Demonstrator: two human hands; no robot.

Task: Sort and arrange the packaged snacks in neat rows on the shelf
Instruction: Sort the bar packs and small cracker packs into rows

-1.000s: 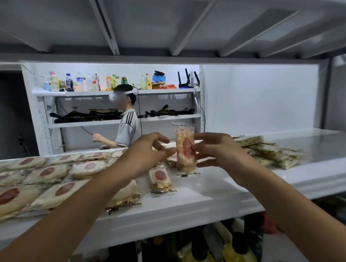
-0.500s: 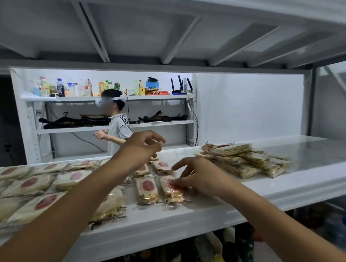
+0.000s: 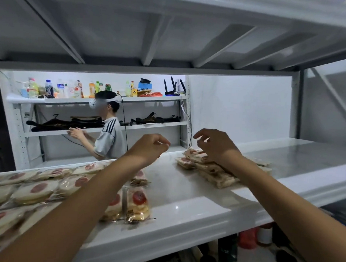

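Note:
Clear snack packets with red round labels lie in rows on the white shelf. Large round ones fill the left side. A small packet lies near the front edge, with another behind my left forearm. A loose heap of packets sits at the right. My left hand hovers above the shelf's middle, fingers loosely curled, holding nothing. My right hand hangs just over the heap with fingers spread and curled, nothing in its grip.
The shelf above hangs low overhead. Behind the shelf a person stands at a white rack with bottles and hangers. Bottles stand on the lower level below the shelf's front edge. Bare shelf surface stretches to the right.
My right hand let go of the small packet it laid on the shelf and moved right, up over the heap. My left hand stayed hovering. The camera view shifted right.

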